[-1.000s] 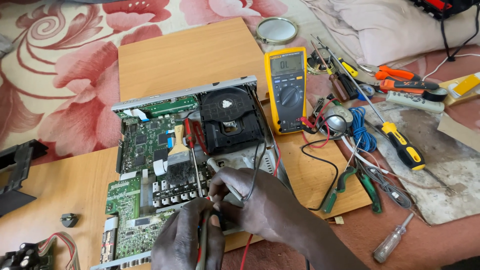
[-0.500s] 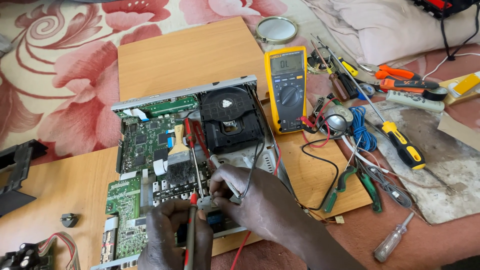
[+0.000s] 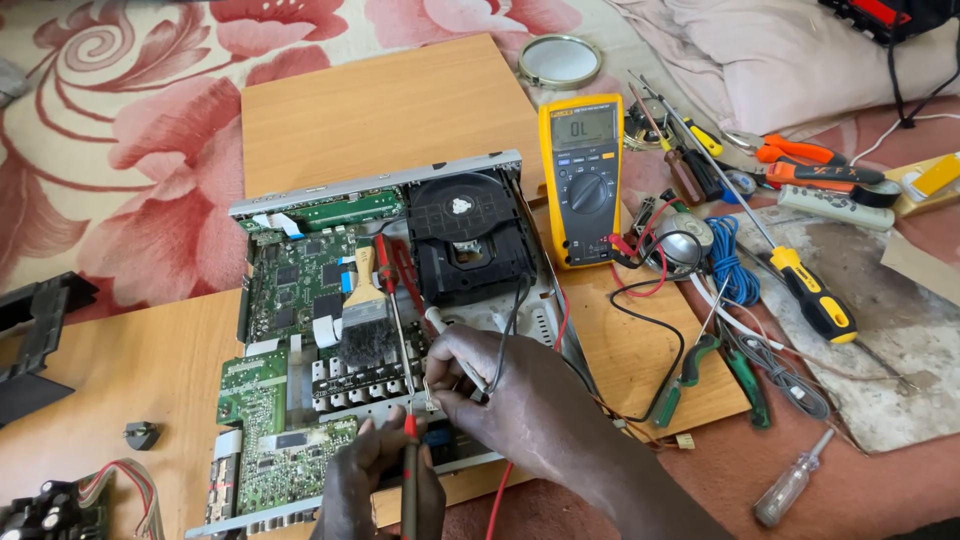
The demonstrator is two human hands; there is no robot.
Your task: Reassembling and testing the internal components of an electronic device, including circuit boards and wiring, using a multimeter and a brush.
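An open disc player chassis (image 3: pixel 300 205) with green circuit boards (image 3: pixel 290 465) lies on a wooden board. My left hand (image 3: pixel 375 485), at the bottom edge, grips a red test probe (image 3: pixel 410 470) that points up at the near board. My right hand (image 3: pixel 515 400) pinches a second probe (image 3: pixel 452 345) with a black lead, and its metal tip touches the board beside the red one. The leads run to a yellow multimeter (image 3: pixel 582 180) to the right of the black disc drive (image 3: pixel 465 235).
A small brush (image 3: pixel 365 300) and a red-handled screwdriver (image 3: pixel 385 262) lie on the boards. Screwdrivers (image 3: pixel 815 295), green pliers (image 3: pixel 690 375), orange cutters, blue wire and a round lid (image 3: pixel 558 60) crowd the right. A loose part (image 3: pixel 140 433) and black frame (image 3: pixel 35 335) sit at the left.
Both hands have shifted a little up the near board. The red probe in my left hand has moved right, and its tip now sits next to the right hand's probe tip.
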